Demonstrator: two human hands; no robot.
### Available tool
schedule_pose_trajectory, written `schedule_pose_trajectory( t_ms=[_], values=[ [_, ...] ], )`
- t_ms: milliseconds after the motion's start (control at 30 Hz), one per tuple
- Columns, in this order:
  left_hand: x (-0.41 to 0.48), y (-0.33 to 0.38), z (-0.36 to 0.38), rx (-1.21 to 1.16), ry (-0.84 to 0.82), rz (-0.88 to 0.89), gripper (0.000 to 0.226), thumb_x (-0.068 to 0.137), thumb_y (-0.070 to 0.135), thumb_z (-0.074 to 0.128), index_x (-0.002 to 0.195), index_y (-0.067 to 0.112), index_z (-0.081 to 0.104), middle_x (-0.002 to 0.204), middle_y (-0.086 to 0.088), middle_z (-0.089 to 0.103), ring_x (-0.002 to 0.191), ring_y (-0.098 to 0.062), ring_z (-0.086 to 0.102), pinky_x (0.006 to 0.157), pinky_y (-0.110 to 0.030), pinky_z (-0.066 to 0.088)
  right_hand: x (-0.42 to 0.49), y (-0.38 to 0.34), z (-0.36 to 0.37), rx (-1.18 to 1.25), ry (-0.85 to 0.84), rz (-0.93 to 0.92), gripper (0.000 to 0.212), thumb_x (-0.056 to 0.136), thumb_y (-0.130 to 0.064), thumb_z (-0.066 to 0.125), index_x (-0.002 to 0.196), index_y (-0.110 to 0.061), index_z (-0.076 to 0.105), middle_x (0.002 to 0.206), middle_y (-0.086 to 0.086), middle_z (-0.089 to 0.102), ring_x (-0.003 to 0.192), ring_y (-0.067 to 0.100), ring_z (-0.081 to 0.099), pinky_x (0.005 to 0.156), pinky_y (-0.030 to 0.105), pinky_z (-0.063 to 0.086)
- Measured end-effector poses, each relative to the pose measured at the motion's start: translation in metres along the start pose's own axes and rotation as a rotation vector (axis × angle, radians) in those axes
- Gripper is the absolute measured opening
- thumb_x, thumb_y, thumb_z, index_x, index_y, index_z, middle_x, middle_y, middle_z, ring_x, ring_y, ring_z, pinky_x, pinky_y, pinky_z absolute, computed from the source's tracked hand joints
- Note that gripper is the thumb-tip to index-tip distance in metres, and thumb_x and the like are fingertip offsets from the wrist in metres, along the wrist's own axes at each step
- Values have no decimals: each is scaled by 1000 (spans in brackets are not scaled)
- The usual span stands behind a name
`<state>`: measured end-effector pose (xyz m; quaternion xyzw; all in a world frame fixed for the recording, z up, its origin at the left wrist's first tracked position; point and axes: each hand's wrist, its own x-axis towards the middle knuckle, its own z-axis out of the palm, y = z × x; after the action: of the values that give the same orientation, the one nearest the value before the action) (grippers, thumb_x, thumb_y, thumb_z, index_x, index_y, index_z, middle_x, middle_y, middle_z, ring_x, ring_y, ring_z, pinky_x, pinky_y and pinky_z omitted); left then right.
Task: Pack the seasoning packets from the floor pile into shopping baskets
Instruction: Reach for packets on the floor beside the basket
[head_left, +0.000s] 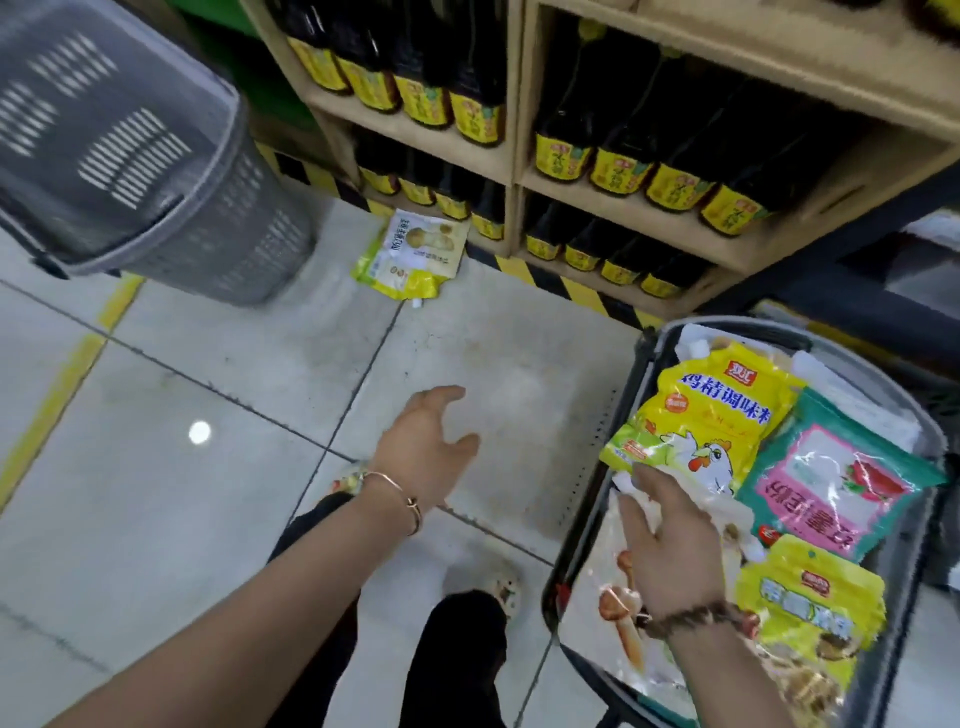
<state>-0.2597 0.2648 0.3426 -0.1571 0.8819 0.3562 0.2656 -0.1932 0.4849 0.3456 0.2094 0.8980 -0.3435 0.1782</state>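
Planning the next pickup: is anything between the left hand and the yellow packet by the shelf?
Nothing visible: only bare floor tile lies between the left hand and the yellow packet. The grey basket is off to the left.

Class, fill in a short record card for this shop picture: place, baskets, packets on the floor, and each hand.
place: shop aisle, tiled floor, shelf of dark bottles
right basket: holds several packets, yellow chicken packet on top
left basket: grey, blurred
floor: one yellow packet by the shelf
left hand: open, above the floor
right hand: open, resting on packets in the right basket
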Motion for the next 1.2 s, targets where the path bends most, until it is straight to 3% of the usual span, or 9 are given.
schedule_pose_trajectory(
  t_ms=[233,467,567,633,800,1000,1200],
  values=[
    [69,-68,-65,-198,76,-200,50,81,13,67,128,16,52,126,-7,56,106,-23,57,92,-24,41,66,-98,79,-84,-166,-61,36,92,-16,56,128,-14,55,126,4,61,112,28,58,93,34,44],
    [170,-138,-115,-200,-18,-293,41,85,15,61,126,17,54,123,-3,58,104,-17,58,81,-14,36,157,-176,184,-184,-282,2,36,92,-18,55,128,-15,54,128,2,59,114,24,57,93,29,44],
    [214,-164,-120,-229,-49,-330,38,86,13,60,124,17,55,120,-4,60,104,-19,59,88,-21,44,208,-197,227,-290,-338,-17,36,93,-20,53,129,-16,53,128,3,59,115,25,56,93,29,43],
    [243,-178,-118,-269,-61,-356,37,86,11,60,122,17,56,119,-5,60,103,-22,60,91,-28,47,240,-205,253,-370,-354,-49,37,94,-21,51,131,-17,51,130,3,58,116,26,54,94,31,42],
    [308,-201,-101,-287,-25,-349,33,83,9,61,116,14,60,114,-7,64,101,-25,61,89,-27,46,315,-215,311,-586,-357,-174,42,94,-25,48,136,-18,44,135,5,53,122,25,51,95,30,40],
    [397,-244,-42,-384,31,-377,30,83,8,62,112,14,62,104,-4,65,89,-19,61,72,-15,38,422,-189,403,-881,-319,-319,54,91,-32,51,140,-16,34,133,11,46,119,30,49,93,38,39],
    [440,-280,-2,-425,75,-377,30,83,5,60,111,13,62,99,-3,62,81,-13,55,57,-5,35,493,-172,463,-966,-277,-358,80,88,-30,57,150,-20,6,156,12,9,142,32,14,110,48,22]
  ],
)
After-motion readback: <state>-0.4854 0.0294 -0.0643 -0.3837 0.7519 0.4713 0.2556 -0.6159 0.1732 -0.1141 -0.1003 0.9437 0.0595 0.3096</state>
